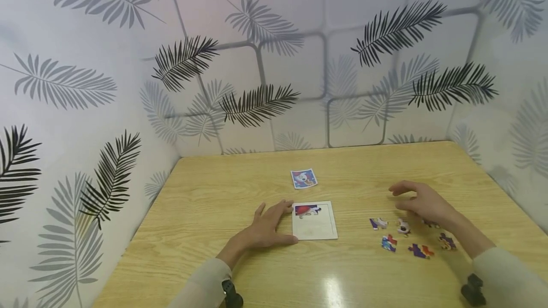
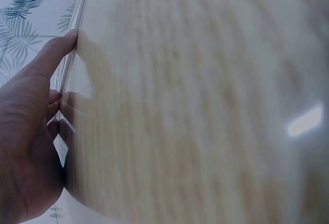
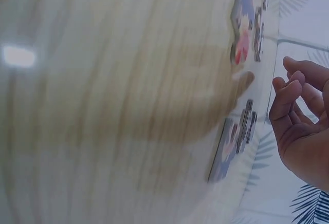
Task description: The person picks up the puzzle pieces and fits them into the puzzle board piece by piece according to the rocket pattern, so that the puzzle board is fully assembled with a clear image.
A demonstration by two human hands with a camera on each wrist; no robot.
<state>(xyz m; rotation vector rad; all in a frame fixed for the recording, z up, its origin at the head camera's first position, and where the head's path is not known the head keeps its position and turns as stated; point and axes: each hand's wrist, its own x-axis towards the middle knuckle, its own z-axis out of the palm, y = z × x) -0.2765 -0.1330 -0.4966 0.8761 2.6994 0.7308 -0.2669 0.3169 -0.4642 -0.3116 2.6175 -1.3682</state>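
A square white puzzle tray (image 1: pixel 316 230) lies on the table, with a joined red, white and purple section (image 1: pixel 307 210) along its upper left. My left hand (image 1: pixel 266 230) rests at the tray's left side, fingers spread, thumb (image 2: pixel 64 43) by the lower corner and fingertips near the upper one. Over on the right, my right hand (image 1: pixel 424 202) hovers above loose puzzle pieces, its fingers loosely bent around nothing. Among those pieces are a purple and white one (image 1: pixel 378 223), a blue and red one (image 1: pixel 388 243) and a purple and orange one (image 1: pixel 421 251). The right forearm partly covers another piece (image 1: pixel 431 224).
Behind the tray lies a small square picture card (image 1: pixel 304 178) with a cartoon figure. The wooden table (image 1: pixel 231 179) meets a leaf-patterned wall covering (image 1: pixel 295 70) at its back edge. Light glares off the tabletop near the front.
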